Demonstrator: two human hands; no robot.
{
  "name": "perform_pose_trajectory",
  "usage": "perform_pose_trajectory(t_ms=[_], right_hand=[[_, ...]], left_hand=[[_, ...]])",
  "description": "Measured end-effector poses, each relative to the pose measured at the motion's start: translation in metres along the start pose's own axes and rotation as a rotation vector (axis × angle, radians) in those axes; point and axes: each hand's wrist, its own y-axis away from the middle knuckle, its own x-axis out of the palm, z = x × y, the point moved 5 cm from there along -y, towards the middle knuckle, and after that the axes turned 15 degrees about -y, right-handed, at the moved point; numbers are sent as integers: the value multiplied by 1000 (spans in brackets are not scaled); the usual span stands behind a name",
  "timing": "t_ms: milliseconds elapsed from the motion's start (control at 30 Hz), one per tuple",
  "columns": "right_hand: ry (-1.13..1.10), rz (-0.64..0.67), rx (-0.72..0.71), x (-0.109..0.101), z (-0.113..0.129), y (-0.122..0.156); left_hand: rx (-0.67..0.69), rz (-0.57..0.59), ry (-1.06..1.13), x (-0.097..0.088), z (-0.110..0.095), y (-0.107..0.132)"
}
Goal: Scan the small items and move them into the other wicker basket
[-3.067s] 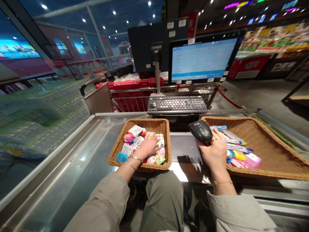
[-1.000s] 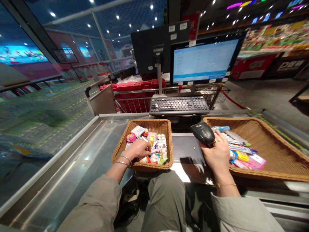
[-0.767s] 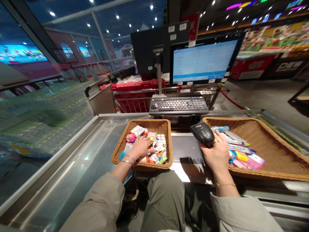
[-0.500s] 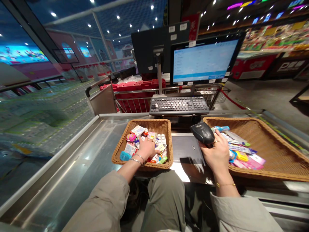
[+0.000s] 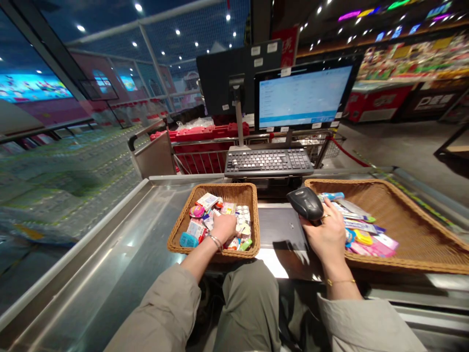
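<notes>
My left hand [image 5: 224, 227] reaches into the left wicker basket [image 5: 173, 238], its fingers curled down among small packaged goods. What those fingers grip, if anything, is hidden. Around it lie a pink round pack [image 5: 197, 211], a white box [image 5: 207, 201], a teal pack [image 5: 189, 239], a green item [image 5: 245, 244] and a pack of white round pieces [image 5: 243, 213]. My right hand [image 5: 326, 232] is wrapped round the handle of a black barcode scanner [image 5: 306, 203], whose head points left over the counter between the two baskets.
A larger wicker basket [image 5: 414, 220] on the right holds several packs, among them a yellow one [image 5: 363, 237] and a pink one [image 5: 381, 247]. Behind the counter are a keyboard [image 5: 269, 161] and a lit monitor [image 5: 300, 98]. A metal counter [image 5: 120, 244] extends left.
My left hand's fingers, spread over the goods before, are now curled down into them. My right hand still holds the scanner in about the same place. The view has shifted slightly.
</notes>
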Motion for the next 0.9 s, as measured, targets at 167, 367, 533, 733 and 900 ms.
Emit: perform_pose_trajectory(t_ms=[167, 367, 533, 733, 900], right_hand=[[-9, 13, 2, 1, 2, 0], [-12, 20, 4, 1, 2, 1], [-10, 10, 6, 2, 0, 2], [-9, 7, -4, 1, 1, 2], [-7, 9, -14, 0, 1, 2]], left_hand=[[-3, -107, -5, -8, 8, 9], [44, -149, -21, -2, 13, 4], [45, -122, -37, 9, 8, -1], [43, -112, -20, 18, 1, -6], [45, -111, -13, 16, 0, -5]])
